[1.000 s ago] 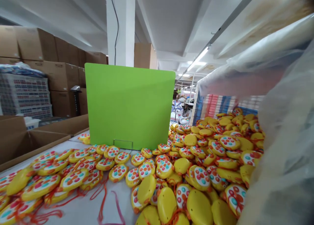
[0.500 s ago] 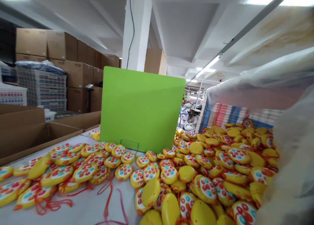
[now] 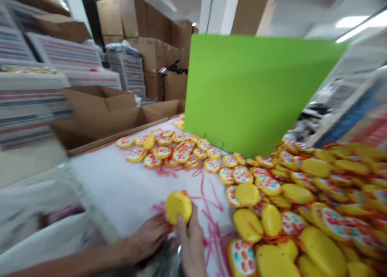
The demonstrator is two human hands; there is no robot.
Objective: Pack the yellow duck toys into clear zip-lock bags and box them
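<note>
My right hand (image 3: pixel 191 244) rises from the bottom edge, thumb and fingers closed on a round yellow toy (image 3: pixel 178 206) held back side up just above the white table (image 3: pixel 121 188). My left hand (image 3: pixel 148 238) lies beside it on the left. Its fingers are curled under the toy's lower edge, over something dark and shiny that I cannot make out through the blur. A large heap of the same yellow toys (image 3: pixel 302 204), some showing red, white and teal dots, fills the table to the right of both hands.
A smaller cluster of toys (image 3: pixel 169 148) with orange cords lies farther back. A green upright board (image 3: pixel 254 91) stands behind the heap. An open cardboard box (image 3: pixel 99 111) sits at the table's left, with stacked cartons and crates (image 3: pixel 133 35) behind. Blurred clear plastic (image 3: pixel 45 224) is at lower left.
The view has swung down and left. Both hands have come into sight with a yellow toy. The clear plastic that filled the right side is gone from there.
</note>
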